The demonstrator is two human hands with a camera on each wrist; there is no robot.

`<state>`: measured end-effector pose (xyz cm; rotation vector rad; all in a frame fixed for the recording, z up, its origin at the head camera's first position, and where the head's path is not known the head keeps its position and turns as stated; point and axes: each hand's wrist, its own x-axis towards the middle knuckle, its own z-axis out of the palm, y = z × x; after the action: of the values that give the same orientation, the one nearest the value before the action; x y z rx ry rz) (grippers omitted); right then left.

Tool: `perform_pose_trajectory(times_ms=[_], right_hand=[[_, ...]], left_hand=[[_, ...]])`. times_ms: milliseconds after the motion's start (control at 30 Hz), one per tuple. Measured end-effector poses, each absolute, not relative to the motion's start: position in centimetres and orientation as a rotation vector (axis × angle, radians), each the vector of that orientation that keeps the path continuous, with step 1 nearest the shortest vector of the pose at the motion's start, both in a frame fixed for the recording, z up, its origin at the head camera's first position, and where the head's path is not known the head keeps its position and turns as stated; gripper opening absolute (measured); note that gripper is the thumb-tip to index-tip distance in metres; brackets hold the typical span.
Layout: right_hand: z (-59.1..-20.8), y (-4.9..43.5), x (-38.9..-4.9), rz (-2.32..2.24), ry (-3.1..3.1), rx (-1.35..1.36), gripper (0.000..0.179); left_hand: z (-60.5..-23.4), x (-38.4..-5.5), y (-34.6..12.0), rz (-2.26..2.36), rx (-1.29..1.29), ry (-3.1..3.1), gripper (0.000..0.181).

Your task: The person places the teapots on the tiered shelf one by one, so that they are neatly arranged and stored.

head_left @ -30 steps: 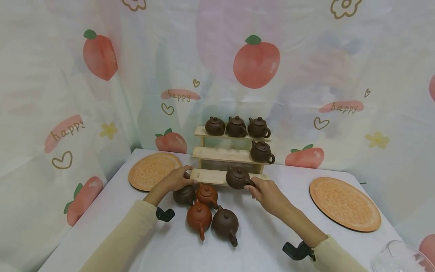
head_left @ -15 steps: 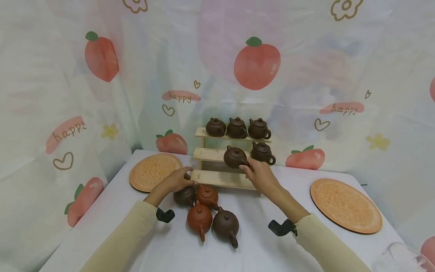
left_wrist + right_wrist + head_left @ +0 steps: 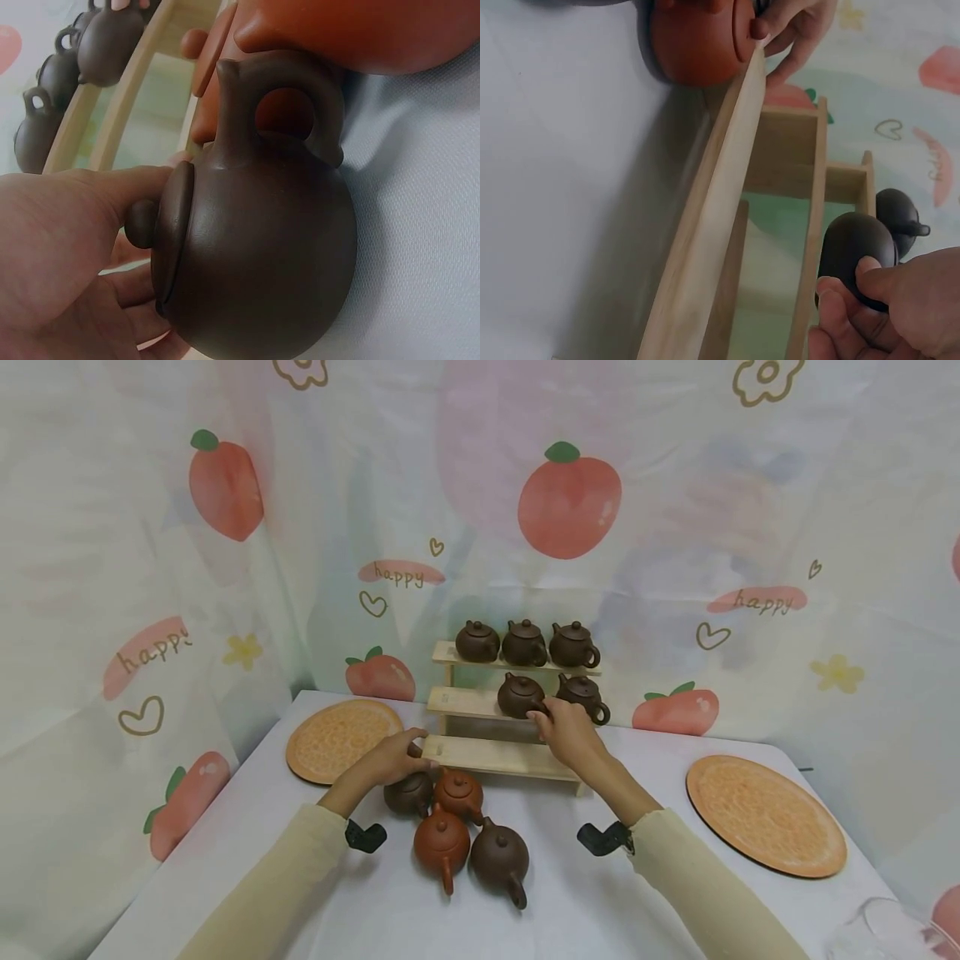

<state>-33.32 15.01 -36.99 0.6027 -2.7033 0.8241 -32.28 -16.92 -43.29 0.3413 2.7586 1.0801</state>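
Note:
A dark brown teapot point(image 3: 520, 695) sits at the middle tier of a three-tier wooden stand point(image 3: 468, 755), its handle pinched by my right hand point(image 3: 567, 731). In the right wrist view, thumb and fingers close on that teapot's point(image 3: 851, 247) handle side. My left hand point(image 3: 390, 758) grips the left end of the lowest shelf, thumb in front. Just below that hand is another dark teapot point(image 3: 262, 247), whose lid knob is close to the thumb in the left wrist view. Two orange-brown teapots, one against the stand point(image 3: 458, 793) and one nearer point(image 3: 442, 842), stand beside it.
Three dark teapots, one of them in the centre point(image 3: 524, 643), line the top tier; another point(image 3: 581, 692) stands at the middle tier's right end. A larger brown teapot point(image 3: 500, 857) is in front. Round orange mats lie left point(image 3: 341, 742) and right point(image 3: 765, 817). Clear plastic point(image 3: 877, 931) shows bottom right.
My right hand has carried the dark teapot up from before the lowest shelf to the middle tier, left of the teapot there. My left hand has stayed in place.

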Motion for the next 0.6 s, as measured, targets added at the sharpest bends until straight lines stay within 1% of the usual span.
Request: perform_pose_trajectory(times_ms=[300, 600], right_hand=[[-36.73, 14.93, -33.87, 0.817, -2.785, 0.528, 0.027], [-36.61, 15.00, -34.00, 0.814, -2.826, 0.486, 0.031]], left_hand=[[-43.33, -32.26, -16.82, 1.084, 0.356, 2.753, 0.066], [-43.58, -32.41, -16.90, 1.080, 0.362, 2.757, 0.067]])
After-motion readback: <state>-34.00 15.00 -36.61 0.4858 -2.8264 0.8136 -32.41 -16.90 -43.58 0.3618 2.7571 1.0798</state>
